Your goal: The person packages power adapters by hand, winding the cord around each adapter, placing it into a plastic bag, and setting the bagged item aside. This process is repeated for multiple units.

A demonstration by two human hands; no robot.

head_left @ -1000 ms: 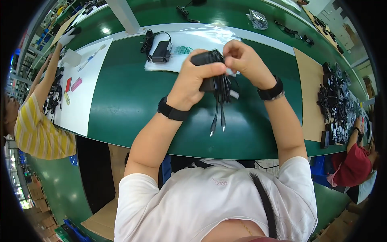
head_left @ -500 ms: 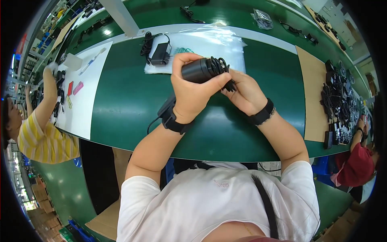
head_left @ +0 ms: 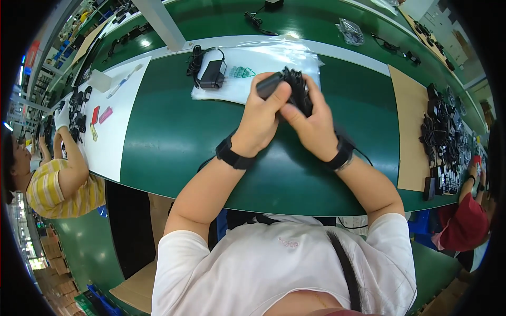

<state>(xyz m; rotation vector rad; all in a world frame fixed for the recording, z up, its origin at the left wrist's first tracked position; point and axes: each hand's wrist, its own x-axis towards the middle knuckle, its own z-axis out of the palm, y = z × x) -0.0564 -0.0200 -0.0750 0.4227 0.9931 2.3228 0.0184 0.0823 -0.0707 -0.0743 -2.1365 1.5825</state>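
Observation:
Above the green bench I hold a black power adapter [head_left: 269, 86] with its cable coiled up in a bundle [head_left: 299, 94]. My left hand [head_left: 257, 122] is closed round the adapter's body, thumb across its near side. My right hand [head_left: 315, 128] grips the cable bundle, slightly blurred, with its thumb against the near side. Just beyond my hands lies a stack of clear plastic bags [head_left: 245, 92] with green print. A second black adapter [head_left: 213, 75] rests on the stack's left part, its cable coiled behind it.
On the left, a white sheet [head_left: 120, 116] bears a toothbrush-like tool [head_left: 123, 81] and small red and pink pieces. A brown board [head_left: 410, 142] and piled adapters [head_left: 445, 142] are at the right. Two co-workers sit beside, one in a yellow striped shirt [head_left: 63, 192], one in red [head_left: 466, 224].
The adapter has turned in my hands, its cable bundle now tipped upward and away. My right hand has moved round onto the bundle. The co-worker at left has lowered an arm.

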